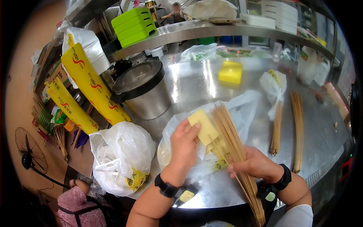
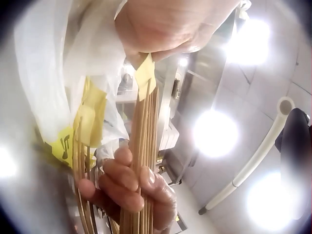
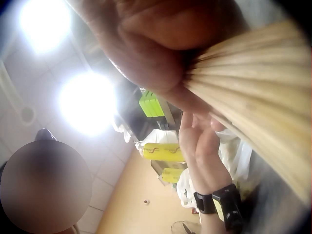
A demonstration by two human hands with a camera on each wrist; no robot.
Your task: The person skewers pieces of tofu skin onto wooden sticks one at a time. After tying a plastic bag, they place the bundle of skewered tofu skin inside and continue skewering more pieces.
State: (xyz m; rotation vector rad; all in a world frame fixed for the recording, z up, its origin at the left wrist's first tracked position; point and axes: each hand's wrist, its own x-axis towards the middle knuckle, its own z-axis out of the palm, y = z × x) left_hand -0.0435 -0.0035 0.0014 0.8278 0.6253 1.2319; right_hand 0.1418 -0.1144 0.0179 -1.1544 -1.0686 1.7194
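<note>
In the head view, the left hand (image 1: 184, 143) pinches a yellow sheet (image 1: 204, 126) between thumb and fingers, over the bag (image 1: 247, 109) at the near edge of the worktop (image 1: 189, 94). The right hand (image 1: 255, 164) curls round a bundle of sticks (image 1: 231, 140) that slants past the near edge, and holds one stick (image 1: 220, 151) apart, its tip at the sheet's lower end; whether it pierces the sheet, I cannot tell. The step in hand looks like bringing stick and sheet together; the next move seems to call for a steady sheet and a straight, gentle push, with the bundle clear. In the left wrist view, the sheet hangs from the left hand by the bundle's tips, the right hand's fingers wrapped below. In the right wrist view, the bundle fans out from the right hand; its fingertips are hidden.
</note>
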